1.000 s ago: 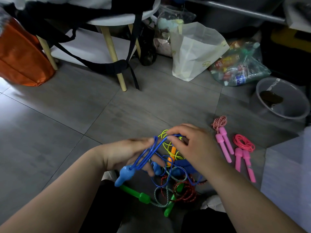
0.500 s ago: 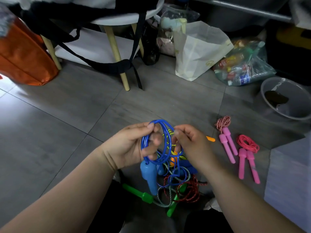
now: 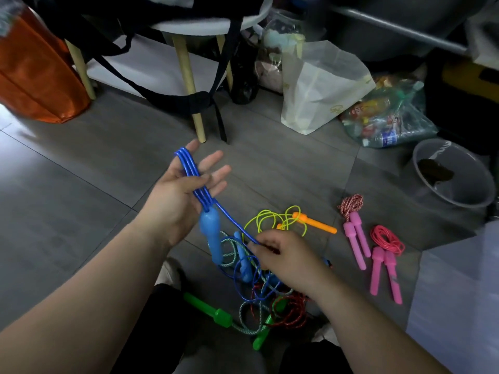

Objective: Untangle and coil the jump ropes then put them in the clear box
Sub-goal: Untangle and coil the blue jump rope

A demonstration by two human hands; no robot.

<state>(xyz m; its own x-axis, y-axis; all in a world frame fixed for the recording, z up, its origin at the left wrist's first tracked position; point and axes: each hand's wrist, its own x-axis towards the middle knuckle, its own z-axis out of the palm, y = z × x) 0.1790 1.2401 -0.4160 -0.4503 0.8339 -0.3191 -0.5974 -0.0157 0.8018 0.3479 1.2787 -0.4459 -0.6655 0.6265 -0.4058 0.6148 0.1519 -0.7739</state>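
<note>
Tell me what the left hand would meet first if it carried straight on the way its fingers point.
Probably the wooden table leg and the black strap beside it, just beyond the fingertips of the left hand. Depth is unclear, so it may pass clear of both.

The floor (image 3: 81,211) is carrying a tangle of ropes (image 3: 286,311), with a striped rope (image 3: 356,230) and a pink rope (image 3: 386,255) lying coiled beside it; a basin (image 3: 459,205), white bag (image 3: 318,85), bottle bag (image 3: 388,114) and orange bag (image 3: 35,76) are sitting beyond.

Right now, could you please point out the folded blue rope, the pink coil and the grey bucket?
folded blue rope (image 3: 189,168), head view, upper loops.
pink coil (image 3: 388,242), head view, its cord ring.
grey bucket (image 3: 471,182), head view, bare inner wall.
</note>
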